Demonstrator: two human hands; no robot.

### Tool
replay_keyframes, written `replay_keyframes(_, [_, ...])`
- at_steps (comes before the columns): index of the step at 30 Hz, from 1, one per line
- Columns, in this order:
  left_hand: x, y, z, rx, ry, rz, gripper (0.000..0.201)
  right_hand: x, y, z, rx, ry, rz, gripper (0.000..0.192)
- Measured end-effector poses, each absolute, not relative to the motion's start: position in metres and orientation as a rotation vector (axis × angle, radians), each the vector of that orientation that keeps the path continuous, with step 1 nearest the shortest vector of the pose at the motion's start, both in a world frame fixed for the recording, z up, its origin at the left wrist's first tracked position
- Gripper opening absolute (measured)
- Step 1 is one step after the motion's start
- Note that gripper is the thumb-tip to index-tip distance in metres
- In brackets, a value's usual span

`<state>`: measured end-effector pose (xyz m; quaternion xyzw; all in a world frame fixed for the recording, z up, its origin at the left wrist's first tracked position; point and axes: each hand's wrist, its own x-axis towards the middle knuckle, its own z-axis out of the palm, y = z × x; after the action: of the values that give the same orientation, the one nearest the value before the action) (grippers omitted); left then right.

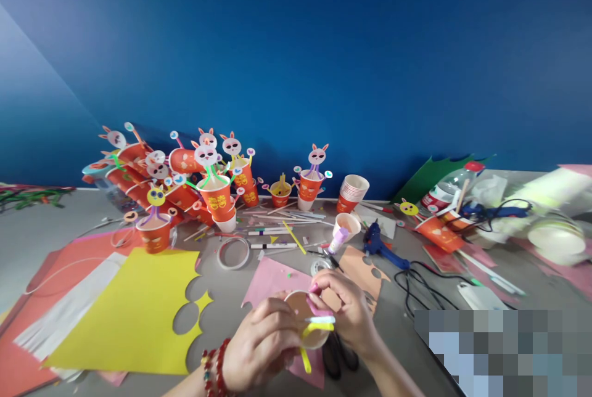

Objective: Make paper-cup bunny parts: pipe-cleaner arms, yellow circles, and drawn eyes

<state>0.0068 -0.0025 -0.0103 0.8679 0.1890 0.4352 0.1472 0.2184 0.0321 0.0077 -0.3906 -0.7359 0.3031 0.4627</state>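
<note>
left hand [261,341]: low in the view, near the table's front edge, palm down, fingers curled and closed on the left side of a paper cup [303,317] lying on its side with its mouth toward the camera. a red bead bracelet [215,366] sits on the wrist.

right hand [349,311]: comes in from the lower right, wrist bent, fingertips pinched shut on a pink strip [317,306] at the cup's rim; just below it a white strip [319,320] and a yellow strip [319,328] cross the cup's mouth. one yellow end hangs below the cup.

cup in hand: one, held between both hands above a pink paper sheet [268,280] on the grey table [46,230].

finished red cups with rabbit faces [213,190]: a cluster at the back left, about ten; exact count cannot be told where they overlap. one more [309,184] stands apart to the right.

stack of plain cups [352,192]: one stack, count within unclear.

yellow sheet [134,311] with scalloped cut-outs: one, to the left of the hands.

blue glue gun [377,243]: one, beyond the right hand, cord trailing right.

tape ring [234,253]: one.

plastic bottle [446,190]: one, lying at the back right.
</note>
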Motion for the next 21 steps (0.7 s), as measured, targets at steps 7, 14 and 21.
replay_keyframes(7, [0.011,0.001,-0.018,2.385,0.622,1.260,0.019,0.222,0.036,-0.002,-1.043,-1.782,0.912,0.008])
replay_keyframes(14, [0.011,0.002,-0.023,2.452,0.612,1.197,0.017,0.224,0.037,-0.006,-1.074,-1.759,0.988,0.010])
replay_keyframes(21, [0.015,-0.001,-0.014,2.549,0.796,1.234,0.014,0.221,0.041,-0.015,-1.110,-1.672,0.942,0.010])
